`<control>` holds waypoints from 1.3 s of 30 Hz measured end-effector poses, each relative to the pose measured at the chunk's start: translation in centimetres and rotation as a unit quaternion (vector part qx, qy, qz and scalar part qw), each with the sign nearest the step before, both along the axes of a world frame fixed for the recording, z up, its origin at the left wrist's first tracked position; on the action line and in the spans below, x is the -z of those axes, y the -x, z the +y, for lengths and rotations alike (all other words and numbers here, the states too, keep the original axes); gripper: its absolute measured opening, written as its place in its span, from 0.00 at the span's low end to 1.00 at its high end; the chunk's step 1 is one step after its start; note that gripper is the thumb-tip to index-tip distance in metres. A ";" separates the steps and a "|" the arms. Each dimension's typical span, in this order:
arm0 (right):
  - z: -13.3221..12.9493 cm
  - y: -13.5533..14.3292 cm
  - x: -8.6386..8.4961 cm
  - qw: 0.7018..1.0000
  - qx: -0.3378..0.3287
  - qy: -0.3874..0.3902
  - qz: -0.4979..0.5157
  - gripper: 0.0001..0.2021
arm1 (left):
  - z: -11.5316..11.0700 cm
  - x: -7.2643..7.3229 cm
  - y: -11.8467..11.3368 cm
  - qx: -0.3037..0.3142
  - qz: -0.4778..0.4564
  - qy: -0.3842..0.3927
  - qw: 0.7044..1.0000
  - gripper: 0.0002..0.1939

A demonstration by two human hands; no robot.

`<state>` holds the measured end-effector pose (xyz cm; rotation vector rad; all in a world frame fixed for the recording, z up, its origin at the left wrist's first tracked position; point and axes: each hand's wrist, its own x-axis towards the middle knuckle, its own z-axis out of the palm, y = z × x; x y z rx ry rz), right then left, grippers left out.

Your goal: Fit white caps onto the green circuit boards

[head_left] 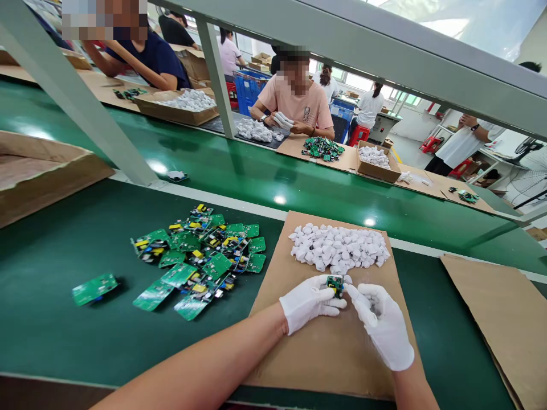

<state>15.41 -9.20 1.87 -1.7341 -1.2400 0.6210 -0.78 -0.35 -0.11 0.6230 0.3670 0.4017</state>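
Two white-gloved hands, left hand and right hand, pinch one small green circuit board together over the cardboard sheet, apparently mid-assembly, just before the heap of white plastic pieces; seating it likely needs careful alignment.

White cloth gloves cover both hands, the cardboard sheet looks matt brown and fibrous, the circuit boards glossy green, the white housings smooth plastic, the desk matt dark green.
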 end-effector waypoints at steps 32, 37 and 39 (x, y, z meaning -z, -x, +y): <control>1.3 1.5 2.8 0.920 -0.029 -0.179 -0.349 0.10 | -0.9 -0.4 -0.8 -0.057 0.084 -0.104 0.989 0.21; 1.6 1.9 2.9 0.906 -0.042 -0.180 -0.381 0.15 | -1.2 -0.8 -1.3 -0.100 0.074 -0.112 0.986 0.20; 1.7 2.0 2.7 0.916 -0.064 -0.174 -0.355 0.16 | -1.2 -0.8 -1.4 -0.093 0.084 -0.104 0.987 0.18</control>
